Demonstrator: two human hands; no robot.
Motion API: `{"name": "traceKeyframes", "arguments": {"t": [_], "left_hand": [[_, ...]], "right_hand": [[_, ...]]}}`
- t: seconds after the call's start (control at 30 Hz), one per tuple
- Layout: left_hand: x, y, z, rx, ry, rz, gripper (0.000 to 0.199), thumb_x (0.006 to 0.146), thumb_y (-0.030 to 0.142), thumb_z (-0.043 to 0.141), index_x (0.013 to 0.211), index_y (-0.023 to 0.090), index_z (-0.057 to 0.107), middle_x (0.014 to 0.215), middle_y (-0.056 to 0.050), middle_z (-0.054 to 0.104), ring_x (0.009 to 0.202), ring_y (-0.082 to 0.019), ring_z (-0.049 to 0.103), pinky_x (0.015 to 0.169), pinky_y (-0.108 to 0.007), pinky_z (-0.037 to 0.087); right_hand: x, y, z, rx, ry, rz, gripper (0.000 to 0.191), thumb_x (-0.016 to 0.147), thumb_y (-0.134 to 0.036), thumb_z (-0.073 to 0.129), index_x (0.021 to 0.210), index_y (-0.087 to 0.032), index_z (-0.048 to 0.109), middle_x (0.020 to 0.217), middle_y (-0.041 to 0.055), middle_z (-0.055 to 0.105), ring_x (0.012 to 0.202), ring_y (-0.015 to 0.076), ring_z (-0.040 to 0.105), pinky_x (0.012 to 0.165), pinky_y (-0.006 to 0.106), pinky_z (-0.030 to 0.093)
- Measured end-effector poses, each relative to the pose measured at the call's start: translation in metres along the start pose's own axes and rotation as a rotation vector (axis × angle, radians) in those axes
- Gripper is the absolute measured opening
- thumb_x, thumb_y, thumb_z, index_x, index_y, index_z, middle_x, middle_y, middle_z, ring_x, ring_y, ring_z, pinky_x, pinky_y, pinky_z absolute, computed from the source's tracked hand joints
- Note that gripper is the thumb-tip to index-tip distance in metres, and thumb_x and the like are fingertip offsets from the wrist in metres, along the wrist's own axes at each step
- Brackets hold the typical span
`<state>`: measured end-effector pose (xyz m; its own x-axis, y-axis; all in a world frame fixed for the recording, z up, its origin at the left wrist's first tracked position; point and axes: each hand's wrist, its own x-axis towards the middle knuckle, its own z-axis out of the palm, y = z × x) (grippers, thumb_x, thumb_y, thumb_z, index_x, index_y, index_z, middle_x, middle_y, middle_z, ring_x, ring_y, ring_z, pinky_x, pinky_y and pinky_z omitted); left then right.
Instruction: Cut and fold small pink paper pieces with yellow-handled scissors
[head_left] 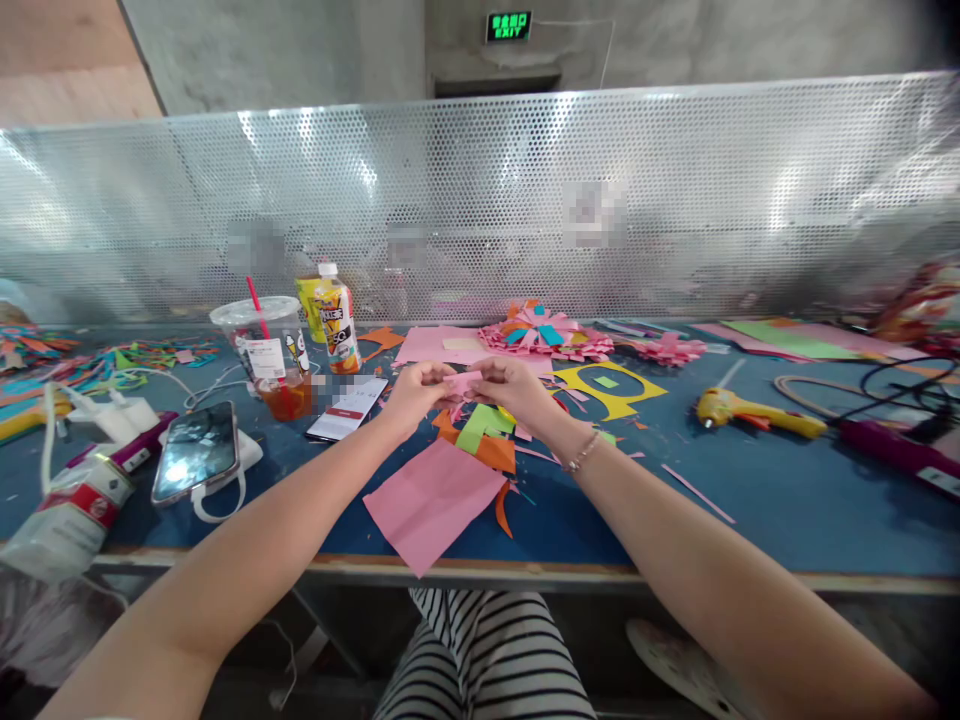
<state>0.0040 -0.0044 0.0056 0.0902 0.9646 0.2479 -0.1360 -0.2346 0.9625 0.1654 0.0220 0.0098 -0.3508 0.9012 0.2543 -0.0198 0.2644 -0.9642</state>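
Note:
Between my two hands is a small piece of pink paper point(463, 381), pinched at its two ends above the table. My left hand point(417, 395) grips its left end and my right hand point(514, 392) its right end, both with bent fingers. Just below them lie green paper scraps point(480, 428) and orange paper pieces point(495, 455). Closer to me, a pink paper sheet point(435, 500) rests near the table's front edge. Behind my right hand sit a pink paper flower point(536, 335) with blue and orange bits and a yellow sheet point(619, 405) with a round hole.
Left stand a plastic cup point(270, 350) with a red straw and a bottle point(337, 320); two phones point(199, 450) lie nearby. A yellow glue gun point(757, 412) with a cord lies right. A perforated metal panel point(480, 200) closes off the table's point(585, 520) back.

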Motion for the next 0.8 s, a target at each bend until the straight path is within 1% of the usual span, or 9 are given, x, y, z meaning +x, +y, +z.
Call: {"name": "traceKeyframes", "arguments": {"t": [0.17,0.4,0.67,0.8], "left_hand": [[0.0001,0.0013,0.0008,0.001,0.022,-0.023,0.021,0.064,0.015,0.066,0.082,0.011,0.058,0.068,-0.002,0.062,0.056,-0.01,0.061,0.06,-0.026,0.052],[-0.0003,0.0038,0.0018,0.006,0.039,-0.046,0.018,0.064,0.01,0.063,0.081,0.01,0.058,0.069,-0.002,0.062,0.058,-0.011,0.062,0.062,-0.027,0.052],[0.0008,0.0026,0.0001,0.048,0.028,0.009,0.023,0.062,0.019,0.068,0.081,0.01,0.061,0.068,-0.003,0.064,0.061,-0.012,0.062,0.064,-0.028,0.052],[-0.0007,0.0052,0.0016,0.075,0.044,0.034,0.021,0.06,0.02,0.069,0.078,0.011,0.062,0.067,-0.002,0.064,0.06,-0.012,0.062,0.065,-0.029,0.052]], "right_hand": [[0.0002,-0.0003,0.0007,0.01,-0.005,0.009,0.019,0.065,-0.015,0.066,0.08,-0.017,0.055,0.064,-0.0016,0.062,0.065,0.0109,0.064,0.065,0.024,0.053],[0.002,0.0027,-0.0006,0.019,-0.01,-0.011,0.023,0.061,-0.018,0.069,0.079,-0.017,0.056,0.063,-0.0019,0.062,0.064,0.0119,0.064,0.067,0.026,0.053],[0.0002,-0.0005,0.0007,0.02,-0.004,-0.011,0.021,0.062,-0.021,0.07,0.078,-0.017,0.057,0.067,0.0007,0.063,0.066,0.0123,0.063,0.068,0.027,0.053],[0.0001,-0.0014,0.0008,-0.053,-0.002,-0.054,0.019,0.065,-0.028,0.069,0.076,-0.016,0.059,0.066,0.0013,0.062,0.063,0.0117,0.061,0.061,0.025,0.052]]}}
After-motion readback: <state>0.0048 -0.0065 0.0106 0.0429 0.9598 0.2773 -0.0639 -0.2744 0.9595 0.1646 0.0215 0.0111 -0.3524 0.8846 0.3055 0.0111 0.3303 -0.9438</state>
